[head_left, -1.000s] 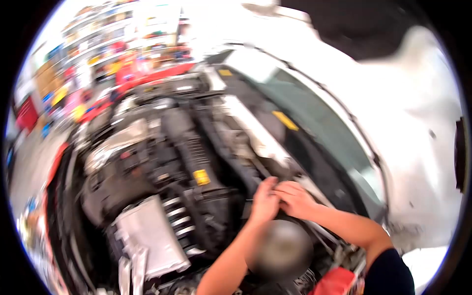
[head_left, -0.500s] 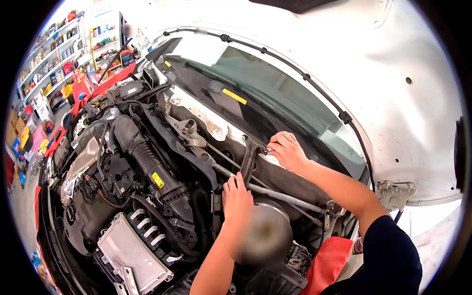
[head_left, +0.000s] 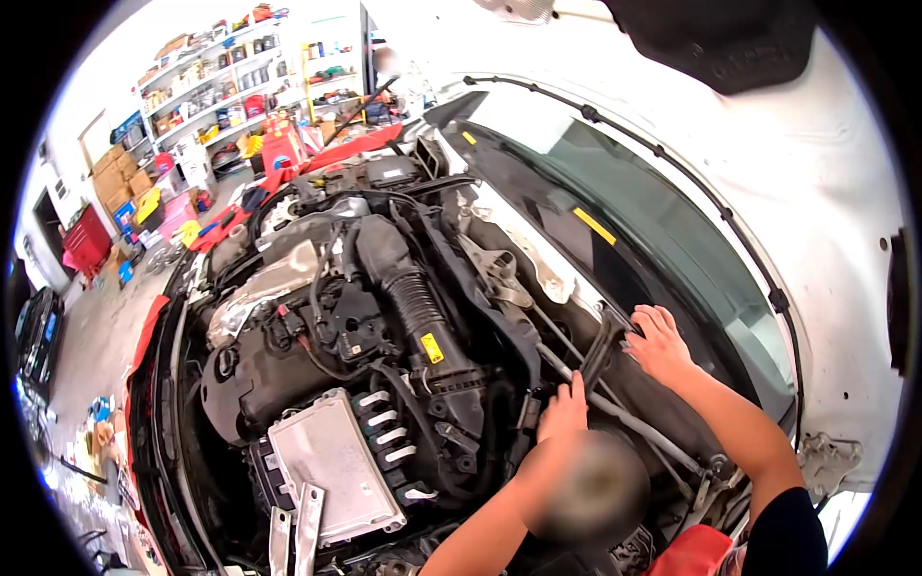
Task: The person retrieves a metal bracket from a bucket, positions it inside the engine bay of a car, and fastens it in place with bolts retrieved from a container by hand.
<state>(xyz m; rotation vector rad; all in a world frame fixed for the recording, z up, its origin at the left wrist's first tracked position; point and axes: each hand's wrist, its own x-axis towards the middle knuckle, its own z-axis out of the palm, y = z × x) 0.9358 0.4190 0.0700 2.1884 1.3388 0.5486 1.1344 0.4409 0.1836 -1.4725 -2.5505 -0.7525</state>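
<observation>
A dark, narrow brace spans the gap below the windshield, crossing over a grey metal strut bar. At the brace's upper end my right hand has its fingers curled in, and what they hold there is too small to name. My left hand is at the brace's lower end, index finger stretched upward and the others partly bent; its grip on the brace does not show. Below it is a blurred round part, beside my left wrist.
The engine cover, a ribbed intake hose and a silver control box fill the bay to the left. The raised white hood hangs overhead. A red fender cover lies at the lower right; shelves stand behind.
The camera has turned left, so the whole bay appears farther right and more of the workshop shows. Both hands remain around the same two ends of the brace.
</observation>
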